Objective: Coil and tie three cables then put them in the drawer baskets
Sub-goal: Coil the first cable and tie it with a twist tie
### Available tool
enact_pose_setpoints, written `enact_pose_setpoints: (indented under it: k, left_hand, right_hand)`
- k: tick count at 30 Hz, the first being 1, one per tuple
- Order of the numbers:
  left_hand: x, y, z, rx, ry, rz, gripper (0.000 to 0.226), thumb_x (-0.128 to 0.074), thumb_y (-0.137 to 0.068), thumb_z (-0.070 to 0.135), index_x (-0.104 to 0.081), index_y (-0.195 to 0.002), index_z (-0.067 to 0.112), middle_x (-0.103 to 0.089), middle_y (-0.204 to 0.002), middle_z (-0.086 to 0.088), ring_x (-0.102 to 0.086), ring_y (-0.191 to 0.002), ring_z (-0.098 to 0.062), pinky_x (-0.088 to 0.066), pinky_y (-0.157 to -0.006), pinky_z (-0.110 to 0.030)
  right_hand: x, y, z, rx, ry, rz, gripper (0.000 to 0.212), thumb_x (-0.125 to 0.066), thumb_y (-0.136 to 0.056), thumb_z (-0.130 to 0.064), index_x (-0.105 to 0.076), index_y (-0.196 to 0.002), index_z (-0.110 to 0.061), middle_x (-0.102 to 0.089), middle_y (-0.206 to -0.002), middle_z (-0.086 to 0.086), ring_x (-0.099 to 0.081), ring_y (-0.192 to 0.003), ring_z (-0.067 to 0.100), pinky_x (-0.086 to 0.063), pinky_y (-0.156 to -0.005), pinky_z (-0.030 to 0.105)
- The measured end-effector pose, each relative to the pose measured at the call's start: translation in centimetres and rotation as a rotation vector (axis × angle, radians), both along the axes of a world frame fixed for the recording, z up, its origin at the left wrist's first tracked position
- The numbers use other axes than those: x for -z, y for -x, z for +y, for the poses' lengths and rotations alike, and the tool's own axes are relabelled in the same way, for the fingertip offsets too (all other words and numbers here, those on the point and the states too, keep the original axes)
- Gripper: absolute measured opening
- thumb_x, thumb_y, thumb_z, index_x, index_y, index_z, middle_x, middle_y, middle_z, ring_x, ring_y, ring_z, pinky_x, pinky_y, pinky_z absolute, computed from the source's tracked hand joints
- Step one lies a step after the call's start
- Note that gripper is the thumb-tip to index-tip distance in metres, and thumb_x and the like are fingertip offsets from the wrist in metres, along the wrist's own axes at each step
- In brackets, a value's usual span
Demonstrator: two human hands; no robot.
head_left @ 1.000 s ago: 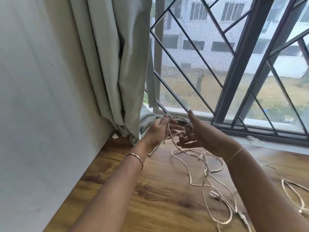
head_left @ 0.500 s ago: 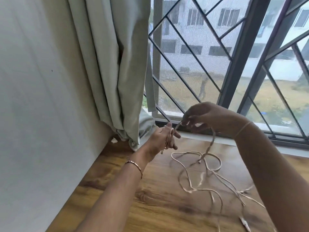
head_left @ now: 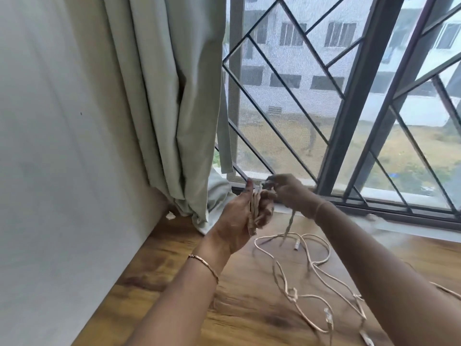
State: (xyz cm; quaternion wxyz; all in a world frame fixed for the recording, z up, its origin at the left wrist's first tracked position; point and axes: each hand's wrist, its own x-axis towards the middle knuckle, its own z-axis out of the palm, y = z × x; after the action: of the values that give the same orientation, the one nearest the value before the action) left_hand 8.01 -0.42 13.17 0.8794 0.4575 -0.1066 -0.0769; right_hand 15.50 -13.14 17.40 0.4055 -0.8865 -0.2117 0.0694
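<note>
One cable (head_left: 252, 216) | left hand (head_left: 234, 221) grips coils | right hand (head_left: 287, 191) holds it | curtain (head_left: 174, 108) beside left hand

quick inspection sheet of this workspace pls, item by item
surface: wooden surface, grain showing beside the wall
job's things: beige cable, partly wound; drawer baskets not in view
clutter: small white scrap at the foot of the wall
grips: left hand holds the wound turns; right hand, blurred, pinches the strand
cables: loose loops lie tangled on the wood, a white connector among them; one strand hangs from the right hand
surroundings: pale wall, curtain bunched at its foot, window grille
</note>
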Motion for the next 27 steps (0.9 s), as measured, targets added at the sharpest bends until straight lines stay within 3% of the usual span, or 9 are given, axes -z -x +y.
enact_pose_setpoints:
  k: [2,4,7,9,12,16,20,24,27]
  left_hand:
    - [-0.4,-0.3,0.2,-0.05,0.061,0.01,0.062,-0.029,-0.099,0.048,-0.071,-0.08,0.008,-0.054,-0.058,-0.004,-0.043,-0.042,-0.011,-0.032,-0.039,-0.018]
    - [-1.0,-0.6,0.2,-0.09,0.133,0.031,0.062,-0.029,-0.1,0.046,-0.072,-0.077,0.007,-0.054,-0.056,-0.004,-0.045,-0.042,-0.01,-0.037,-0.04,-0.017]
    - [-1.3,-1.2,0.3,-0.187,0.211,0.045,0.054,-0.029,-0.101,0.043,-0.063,-0.084,0.004,-0.046,-0.052,0.0,-0.041,-0.043,-0.01,-0.037,-0.043,-0.02]
    - [-1.3,-1.4,0.5,-0.274,0.177,0.064,0.047,-0.029,-0.102,0.04,-0.058,-0.085,0.006,-0.045,-0.052,0.001,-0.042,-0.045,-0.009,-0.037,-0.045,-0.019]
    - [-1.2,-1.1,0.7,-0.342,0.063,0.065,0.043,-0.031,-0.103,0.036,-0.058,-0.089,0.006,-0.058,-0.06,-0.001,-0.056,-0.056,-0.011,-0.048,-0.058,-0.022]
    - [-0.6,-1.0,1.0,-0.378,-0.145,0.033,0.042,-0.029,-0.104,0.032,-0.056,-0.09,0.004,-0.068,-0.068,-0.007,-0.064,-0.067,-0.022,-0.054,-0.067,-0.031]
    - [0.0,-1.0,1.1,-0.379,-0.355,0.039,0.043,-0.027,-0.105,0.032,-0.058,-0.091,0.006,-0.07,-0.086,-0.016,-0.066,-0.078,-0.024,-0.053,-0.069,-0.03]
    - [-0.4,-0.6,0.6,-0.444,-0.548,0.025,0.04,-0.035,-0.103,0.03,-0.064,-0.084,0.01,-0.064,-0.066,-0.003,-0.061,-0.059,-0.013,-0.05,-0.055,-0.024]
    - [-0.8,-0.2,0.5,-0.349,-0.529,0.012,0.043,-0.03,-0.104,0.028,-0.061,-0.081,0.01,-0.069,-0.062,-0.003,-0.066,-0.057,-0.017,-0.052,-0.064,-0.03]
  right_hand:
    - [1.9,0.5,0.4,-0.079,0.234,-0.125,0.033,-0.035,-0.09,0.01,-0.064,-0.099,-0.004,-0.065,-0.089,0.003,-0.061,-0.086,0.02,-0.048,-0.077,0.028]
    - [3.0,1.7,1.0,-0.152,0.43,-0.199,0.031,-0.036,-0.086,0.009,-0.061,-0.099,-0.005,-0.061,-0.091,0.005,-0.058,-0.087,0.022,-0.044,-0.077,0.029]
    - [3.9,3.6,1.5,-0.234,0.552,-0.216,0.023,-0.04,-0.083,0.003,-0.05,-0.091,-0.016,-0.058,-0.09,0.005,-0.058,-0.084,0.026,-0.042,-0.07,0.034]
    - [4.0,4.8,1.3,-0.268,0.576,-0.276,0.021,-0.042,-0.086,-0.001,-0.044,-0.099,-0.017,-0.059,-0.092,0.004,-0.057,-0.081,0.028,-0.04,-0.065,0.034]
    - [3.5,5.9,1.2,-0.303,0.619,-0.419,0.019,-0.047,-0.094,-0.013,-0.042,-0.112,-0.012,-0.063,-0.104,0.012,-0.06,-0.089,0.031,-0.039,-0.065,0.036]
    - [2.4,6.5,0.7,-0.412,0.69,-0.501,0.014,-0.047,-0.097,-0.022,-0.053,-0.102,-0.01,-0.063,-0.101,0.012,-0.059,-0.087,0.028,-0.032,-0.061,0.033]
    - [0.7,5.3,-0.2,-0.447,0.597,-0.413,0.019,-0.055,-0.095,-0.028,-0.064,-0.087,-0.013,-0.066,-0.087,0.002,-0.055,-0.071,0.018,-0.04,-0.064,0.027]
    - [-1.3,3.9,-0.9,-0.391,0.533,-0.405,0.013,-0.058,-0.092,-0.027,-0.067,-0.088,-0.018,-0.068,-0.086,-0.005,-0.062,-0.075,0.013,-0.049,-0.07,0.028]
    - [-2.7,2.9,-1.3,-0.343,0.503,-0.44,0.011,-0.059,-0.092,-0.024,-0.066,-0.088,-0.017,-0.066,-0.085,-0.002,-0.061,-0.075,0.015,-0.05,-0.068,0.029]
